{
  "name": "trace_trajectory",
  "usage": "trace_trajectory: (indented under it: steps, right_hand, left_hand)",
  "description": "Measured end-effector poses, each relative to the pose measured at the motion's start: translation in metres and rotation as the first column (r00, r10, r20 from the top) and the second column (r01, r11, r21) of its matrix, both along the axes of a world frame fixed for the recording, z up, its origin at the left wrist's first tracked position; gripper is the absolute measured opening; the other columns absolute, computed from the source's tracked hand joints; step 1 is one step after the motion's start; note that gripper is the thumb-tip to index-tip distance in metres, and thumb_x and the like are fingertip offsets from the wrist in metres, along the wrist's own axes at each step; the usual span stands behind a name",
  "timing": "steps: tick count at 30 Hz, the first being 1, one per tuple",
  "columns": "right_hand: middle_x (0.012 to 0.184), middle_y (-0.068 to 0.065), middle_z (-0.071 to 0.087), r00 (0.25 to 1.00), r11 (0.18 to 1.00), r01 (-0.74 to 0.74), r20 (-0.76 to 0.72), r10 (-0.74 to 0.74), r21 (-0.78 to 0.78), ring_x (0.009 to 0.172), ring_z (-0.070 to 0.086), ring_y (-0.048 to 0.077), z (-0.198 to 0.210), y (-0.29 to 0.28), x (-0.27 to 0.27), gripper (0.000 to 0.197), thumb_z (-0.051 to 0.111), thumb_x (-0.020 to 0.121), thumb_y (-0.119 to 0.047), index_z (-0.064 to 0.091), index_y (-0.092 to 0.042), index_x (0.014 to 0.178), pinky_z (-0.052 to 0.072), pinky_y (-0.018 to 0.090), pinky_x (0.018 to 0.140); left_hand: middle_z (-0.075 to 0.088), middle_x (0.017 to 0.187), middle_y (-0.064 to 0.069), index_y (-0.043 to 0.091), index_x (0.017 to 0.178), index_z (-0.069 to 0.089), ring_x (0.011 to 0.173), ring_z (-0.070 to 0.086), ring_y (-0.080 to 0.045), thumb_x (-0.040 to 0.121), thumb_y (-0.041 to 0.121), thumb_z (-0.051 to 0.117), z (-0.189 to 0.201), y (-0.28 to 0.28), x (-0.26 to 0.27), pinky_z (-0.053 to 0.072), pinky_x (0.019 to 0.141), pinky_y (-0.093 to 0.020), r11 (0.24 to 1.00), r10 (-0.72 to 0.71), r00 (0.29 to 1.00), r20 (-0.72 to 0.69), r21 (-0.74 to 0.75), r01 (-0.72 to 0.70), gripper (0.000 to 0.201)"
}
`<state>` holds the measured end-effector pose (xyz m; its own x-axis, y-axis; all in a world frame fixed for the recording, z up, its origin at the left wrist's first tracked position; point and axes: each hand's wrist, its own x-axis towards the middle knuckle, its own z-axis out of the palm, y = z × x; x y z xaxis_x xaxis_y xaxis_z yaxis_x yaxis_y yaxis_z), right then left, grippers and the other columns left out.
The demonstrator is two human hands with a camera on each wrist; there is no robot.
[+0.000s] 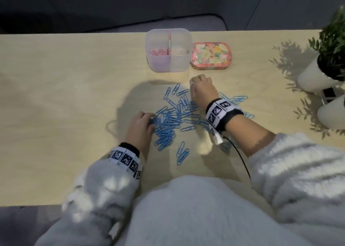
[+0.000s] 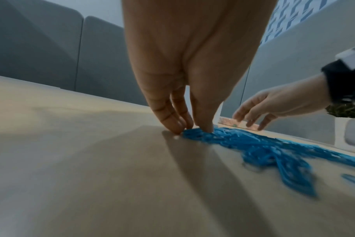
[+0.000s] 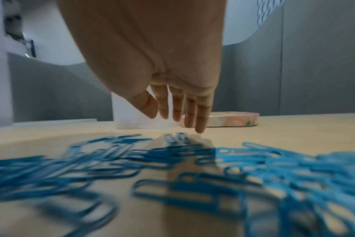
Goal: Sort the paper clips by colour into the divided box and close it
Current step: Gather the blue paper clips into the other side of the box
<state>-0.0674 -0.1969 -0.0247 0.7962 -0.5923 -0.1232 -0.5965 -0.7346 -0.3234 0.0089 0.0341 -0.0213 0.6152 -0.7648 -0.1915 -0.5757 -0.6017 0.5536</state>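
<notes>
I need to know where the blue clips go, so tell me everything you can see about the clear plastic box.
The clear plastic box is a square, frosted, translucent tub with rounded corners, standing upright and open at the far side of the table. A divider splits it into two compartments: the left holds pink paper clips, the right looks empty. The flowered lid lies beside it on the right, close or touching. Neither hand touches the box.

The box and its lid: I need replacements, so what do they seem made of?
The box looks like frosted translucent plastic: pink clips show through its wall. The lid has a glossy floral print; whether tin or plastic, I cannot tell.
</notes>
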Motion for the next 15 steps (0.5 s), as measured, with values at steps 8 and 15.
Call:
trace_trajectory:
  steps: [8, 15]
  right_hand:
    - [0.124, 0.014, 0.044, 0.966, 0.972, -0.217, -0.167, 0.2, -0.092, 0.115, 0.039, 0.033, -0.001, 0.032, 0.039, 0.029, 0.041, 0.093, -0.02, 0.049, -0.011, 0.119, 0.043, 0.045, 0.083]
    - [0.125, 0.012, 0.048, 0.85, 0.851, -0.522, -0.125, 0.512, -0.062, 0.113, 0.044, 0.033, -0.005, 0.066, 0.008, 0.032, 0.043, 0.094, -0.023, 0.053, -0.016, 0.123, 0.042, 0.043, 0.084]
  left_hand:
    - [0.042, 0.121, -0.013, 0.012, 0.122, 0.043, 0.112, 0.044, -0.032, 0.072, 0.028, 0.075, 0.017, -0.014, 0.018, 0.041, 0.098, -0.04, 0.932, -0.022, 0.997, -0.074, 0.359, 0.047, 0.061]
    - [0.05, 0.109, -0.015, 0.006, 0.11, 0.054, 0.101, 0.057, -0.029, 0.079, 0.0, 0.06, 0.007, -0.013, 0.013, 0.048, 0.092, -0.041, 0.985, -0.084, 0.99, -0.114, 0.141, 0.1, 0.032]
